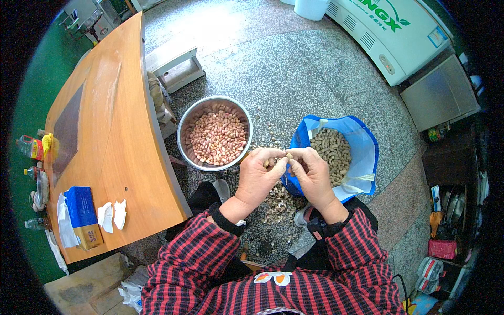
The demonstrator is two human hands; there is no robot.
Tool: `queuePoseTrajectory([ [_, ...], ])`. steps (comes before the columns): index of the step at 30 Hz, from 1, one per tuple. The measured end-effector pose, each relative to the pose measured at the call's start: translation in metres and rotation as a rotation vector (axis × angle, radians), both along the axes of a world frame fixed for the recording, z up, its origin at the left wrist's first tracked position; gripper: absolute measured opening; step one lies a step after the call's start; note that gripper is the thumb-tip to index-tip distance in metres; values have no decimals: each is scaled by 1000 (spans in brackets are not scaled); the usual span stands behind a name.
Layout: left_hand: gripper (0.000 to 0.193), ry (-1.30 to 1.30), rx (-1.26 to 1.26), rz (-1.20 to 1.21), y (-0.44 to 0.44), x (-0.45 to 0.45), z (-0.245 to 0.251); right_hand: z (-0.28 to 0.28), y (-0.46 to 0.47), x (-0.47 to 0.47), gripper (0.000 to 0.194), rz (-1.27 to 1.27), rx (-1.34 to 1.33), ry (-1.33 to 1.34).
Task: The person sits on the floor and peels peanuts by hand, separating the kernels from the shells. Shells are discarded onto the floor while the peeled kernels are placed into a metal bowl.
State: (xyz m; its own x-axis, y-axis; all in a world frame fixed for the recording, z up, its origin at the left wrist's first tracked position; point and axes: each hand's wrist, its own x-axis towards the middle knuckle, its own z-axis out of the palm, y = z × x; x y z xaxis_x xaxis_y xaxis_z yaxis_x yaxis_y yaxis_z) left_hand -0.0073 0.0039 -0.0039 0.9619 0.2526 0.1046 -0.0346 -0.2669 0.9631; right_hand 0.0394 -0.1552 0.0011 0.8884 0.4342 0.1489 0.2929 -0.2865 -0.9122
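My left hand [256, 177] and my right hand [315, 173] meet at the fingertips in mid-view, pinching a peanut in its shell [289, 156] between them. More unshelled peanuts [271, 161] show in the curled fingers of my left hand. To the left, a round steel pot [180, 138] holds many shelled reddish peanuts [218, 138]. On the right, a blue and white bag [364, 157] stands with its mouth wide, and unshelled peanuts [331, 153] lie inside. Broken peanut shells [279, 206] are scattered on the floor below my hands.
A wooden table [130, 157] with a tissue box [80, 212] and crumpled tissues [120, 214] stands at left. Beyond the pot is a low white wooden stool or frame [179, 75]. A white freezer [378, 43] is at top right, shelves with household items at right, and my shoes flank the shells.
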Motion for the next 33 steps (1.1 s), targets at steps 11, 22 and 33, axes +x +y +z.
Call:
queuePoseTrajectory([
  [11, 14, 55, -126, -17, -3, -1, -2, 5, 2, -1, 26, 16, -33, -326],
  [22, 15, 83, -200, -83, -1, -1, -11, -5, 8, -9, 8, -10, 357, 273],
  [33, 18, 207, -564, -159, -1, -5, 3, -3, 3, -6, 8, -48, 134, -68],
])
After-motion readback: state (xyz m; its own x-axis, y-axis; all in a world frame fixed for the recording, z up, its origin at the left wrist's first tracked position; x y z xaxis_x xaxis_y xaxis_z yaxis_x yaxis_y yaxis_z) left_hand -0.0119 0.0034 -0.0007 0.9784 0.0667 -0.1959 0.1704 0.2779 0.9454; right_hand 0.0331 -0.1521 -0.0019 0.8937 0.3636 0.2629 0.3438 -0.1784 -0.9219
